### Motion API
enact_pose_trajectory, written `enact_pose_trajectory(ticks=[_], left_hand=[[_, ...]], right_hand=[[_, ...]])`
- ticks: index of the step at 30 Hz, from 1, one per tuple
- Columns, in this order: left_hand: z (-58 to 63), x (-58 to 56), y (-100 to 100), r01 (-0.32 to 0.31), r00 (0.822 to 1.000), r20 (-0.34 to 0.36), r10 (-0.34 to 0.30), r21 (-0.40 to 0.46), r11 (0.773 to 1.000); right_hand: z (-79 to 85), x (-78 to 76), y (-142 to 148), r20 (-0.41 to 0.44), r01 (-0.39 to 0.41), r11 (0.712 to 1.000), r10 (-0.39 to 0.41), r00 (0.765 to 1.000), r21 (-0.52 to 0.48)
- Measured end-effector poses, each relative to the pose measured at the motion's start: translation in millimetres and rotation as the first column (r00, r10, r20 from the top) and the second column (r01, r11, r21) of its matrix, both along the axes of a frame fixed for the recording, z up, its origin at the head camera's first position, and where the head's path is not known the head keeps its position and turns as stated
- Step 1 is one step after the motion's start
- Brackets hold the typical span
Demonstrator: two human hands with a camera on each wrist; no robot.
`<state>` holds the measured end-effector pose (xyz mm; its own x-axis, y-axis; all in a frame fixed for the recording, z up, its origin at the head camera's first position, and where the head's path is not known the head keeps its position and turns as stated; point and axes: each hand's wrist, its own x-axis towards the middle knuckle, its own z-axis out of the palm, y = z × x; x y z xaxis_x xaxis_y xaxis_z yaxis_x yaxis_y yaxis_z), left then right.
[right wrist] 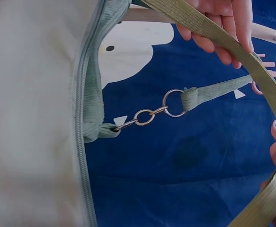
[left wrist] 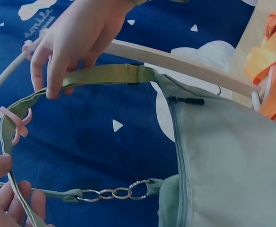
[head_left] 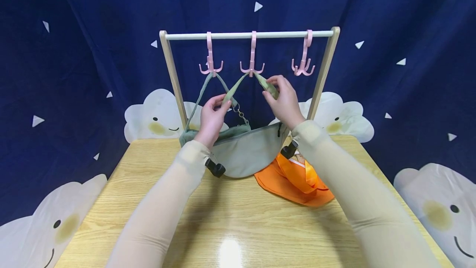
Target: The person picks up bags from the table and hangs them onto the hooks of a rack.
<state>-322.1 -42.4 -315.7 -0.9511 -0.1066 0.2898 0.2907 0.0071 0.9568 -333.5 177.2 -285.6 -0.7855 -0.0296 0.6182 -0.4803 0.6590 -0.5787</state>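
A pale grey-green waist bag with a zipper hangs in front of a rack, its lower edge at the tabletop. Its olive webbing strap rises to the prongs of the middle pink hook and appears looped there. My left hand pinches the strap's left side between thumb and fingers. On the right side, my right hand pinches the same strap below the hook. Behind the waist bag, a green corduroy bag hangs by its strap from the left pink hook; a metal chain joins that strap to the bag.
A rack with a white bar and wooden posts stands at the back of the wooden table. The right pink hook holds nothing. An orange cloth item with ribbons lies under my right forearm. A blue curtain hangs behind.
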Motion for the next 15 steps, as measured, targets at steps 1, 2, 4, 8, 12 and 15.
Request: enact_pose_trajectory(ticks=[1,2,4,8,12,15], left_hand=[[-1.6,0.0,0,-0.003,1.0,-0.005,0.003,-0.008,1.0],[-3.1,0.1,-1,-0.005,1.0,-0.01,0.005,-0.016,1.0],[-6.1,0.2,-1,-0.009,1.0,-0.019,0.009,-0.03,0.999],[-11.6,1.3,-3,-0.021,0.999,-0.034,0.019,-0.062,0.998],[-17.5,2.7,-6,-0.034,0.999,-0.038,0.03,-0.11,0.993],[-21.8,3.5,-8,-0.033,0.999,-0.041,0.027,-0.149,0.988]], right_hand=[[-1.1,0.9,1,0.008,0.0,1.0,0.0,1.0,-0.001],[-2.7,1.3,2,0.018,0.002,1.0,-0.001,1.0,-0.001],[-5.8,2.1,4,0.03,0.007,1.0,-0.007,1.0,0.001],[-11.7,4.1,7,0.036,0.02,1.0,-0.021,0.999,0.011],[-17.1,6.4,11,0.037,0.034,0.999,-0.035,0.999,0.028],[-21.2,7.8,14,0.038,0.038,0.999,-0.039,0.999,0.026]])
